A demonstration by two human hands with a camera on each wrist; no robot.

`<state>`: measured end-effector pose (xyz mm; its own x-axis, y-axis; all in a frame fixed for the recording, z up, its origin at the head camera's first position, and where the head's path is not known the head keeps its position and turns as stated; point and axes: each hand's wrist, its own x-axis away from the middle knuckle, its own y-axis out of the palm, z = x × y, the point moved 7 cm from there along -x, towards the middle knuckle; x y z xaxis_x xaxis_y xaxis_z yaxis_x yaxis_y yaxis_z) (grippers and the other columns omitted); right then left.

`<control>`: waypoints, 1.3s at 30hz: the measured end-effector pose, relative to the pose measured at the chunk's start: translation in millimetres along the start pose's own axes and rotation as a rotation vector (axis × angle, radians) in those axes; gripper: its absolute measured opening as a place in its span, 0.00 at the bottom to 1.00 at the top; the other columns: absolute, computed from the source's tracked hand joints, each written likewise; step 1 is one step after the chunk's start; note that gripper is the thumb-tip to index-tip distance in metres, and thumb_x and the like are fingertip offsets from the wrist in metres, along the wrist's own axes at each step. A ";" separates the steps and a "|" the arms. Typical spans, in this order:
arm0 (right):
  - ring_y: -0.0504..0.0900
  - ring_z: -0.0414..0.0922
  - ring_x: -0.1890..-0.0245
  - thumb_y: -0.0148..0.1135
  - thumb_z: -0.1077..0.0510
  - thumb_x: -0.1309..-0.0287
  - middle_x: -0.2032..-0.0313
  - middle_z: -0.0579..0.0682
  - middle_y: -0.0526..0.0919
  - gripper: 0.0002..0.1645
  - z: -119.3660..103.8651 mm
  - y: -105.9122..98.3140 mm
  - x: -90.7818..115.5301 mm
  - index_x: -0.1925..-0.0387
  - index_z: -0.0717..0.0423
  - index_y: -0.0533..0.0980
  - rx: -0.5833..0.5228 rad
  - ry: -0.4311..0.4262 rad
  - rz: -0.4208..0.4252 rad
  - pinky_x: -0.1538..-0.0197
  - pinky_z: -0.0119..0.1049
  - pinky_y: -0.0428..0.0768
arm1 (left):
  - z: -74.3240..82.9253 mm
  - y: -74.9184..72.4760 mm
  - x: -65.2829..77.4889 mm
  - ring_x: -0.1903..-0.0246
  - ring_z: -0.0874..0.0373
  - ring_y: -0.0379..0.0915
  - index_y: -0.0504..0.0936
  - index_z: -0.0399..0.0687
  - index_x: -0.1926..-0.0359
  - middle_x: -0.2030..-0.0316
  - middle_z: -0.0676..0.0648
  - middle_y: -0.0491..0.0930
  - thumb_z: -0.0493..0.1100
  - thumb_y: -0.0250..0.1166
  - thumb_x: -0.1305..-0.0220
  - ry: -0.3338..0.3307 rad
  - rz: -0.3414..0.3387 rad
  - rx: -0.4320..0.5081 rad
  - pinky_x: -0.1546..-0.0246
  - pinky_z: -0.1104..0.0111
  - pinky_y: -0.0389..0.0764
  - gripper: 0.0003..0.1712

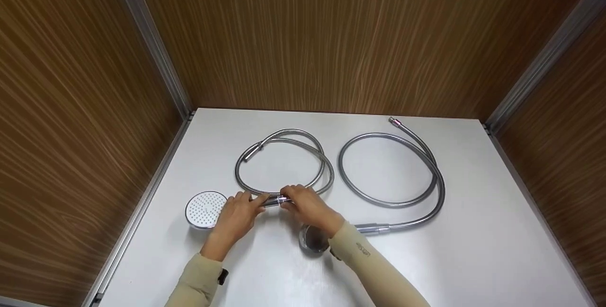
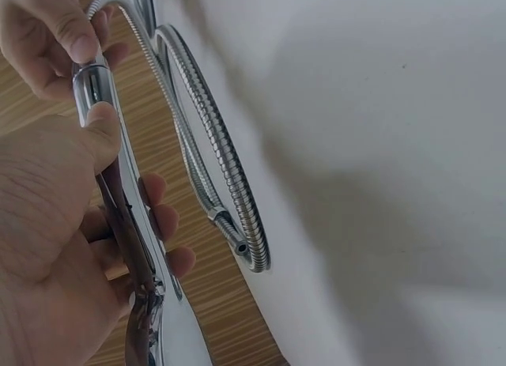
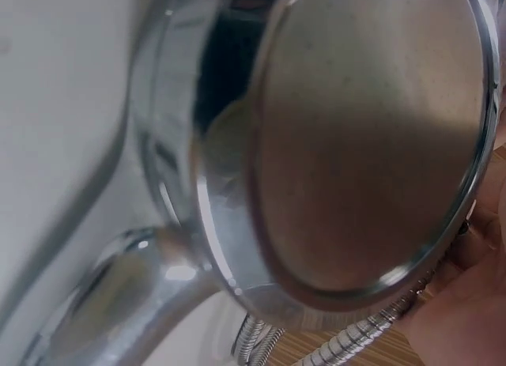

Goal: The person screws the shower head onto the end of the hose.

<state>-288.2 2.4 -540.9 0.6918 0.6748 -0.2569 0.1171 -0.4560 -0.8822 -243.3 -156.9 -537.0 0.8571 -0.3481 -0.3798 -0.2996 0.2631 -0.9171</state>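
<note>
My left hand (image 1: pixel 236 217) grips the chrome handle of a shower head (image 1: pixel 206 209), whose round white dotted face points up at the left. In the left wrist view the thumb lies along the handle (image 2: pixel 141 224), with fingers curled round behind it. At the handle's end my right hand (image 1: pixel 307 206) pinches the end of a coiled metal shower hose (image 1: pixel 238 174); handle and hose end meet there. A second shower head (image 1: pixel 312 240) lies under my right wrist, partly hidden by it. Its round disc (image 3: pixel 371 145) fills much of the right wrist view.
A second hose (image 1: pixel 441 188) runs from the second shower head in a big loop on the right, its free end (image 1: pixel 394 121) near the back edge. The white table (image 1: pixel 492 250) is bounded by wood-grain panels (image 1: pixel 331 37) at the back and sides.
</note>
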 end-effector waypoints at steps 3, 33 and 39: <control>0.85 0.52 0.58 0.63 0.54 0.27 0.58 0.52 0.88 0.15 -0.1 -0.3 0.1 0.45 0.57 0.79 0.004 0.001 -0.007 0.51 0.48 0.82 | 0.3 -0.3 -0.1 0.67 0.44 0.78 0.85 0.56 0.39 0.64 0.39 0.81 0.49 0.69 0.31 -0.002 -0.005 -0.001 0.66 0.53 0.78 0.21; 0.84 0.52 0.58 0.63 0.52 0.26 0.59 0.53 0.88 0.16 -2.1 0.4 -1.1 0.45 0.57 0.79 0.025 0.008 -0.009 0.52 0.50 0.80 | -3.3 1.7 -0.8 0.65 0.44 0.79 0.85 0.56 0.39 0.62 0.39 0.83 0.49 0.69 0.30 -0.007 -0.027 0.028 0.64 0.52 0.79 0.20; 0.85 0.52 0.56 0.64 0.50 0.27 0.56 0.52 0.89 0.19 -0.5 3.2 -0.5 0.42 0.55 0.76 0.027 0.034 -0.020 0.50 0.50 0.80 | -3.5 1.4 -0.6 0.65 0.44 0.78 0.85 0.55 0.39 0.63 0.39 0.82 0.48 0.69 0.30 -0.006 -0.022 0.040 0.65 0.52 0.78 0.20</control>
<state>-287.8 0.3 -543.4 0.7132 0.6635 -0.2263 0.1117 -0.4263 -0.8977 -245.6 -159.5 -538.5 0.8656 -0.3490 -0.3591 -0.2640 0.2912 -0.9195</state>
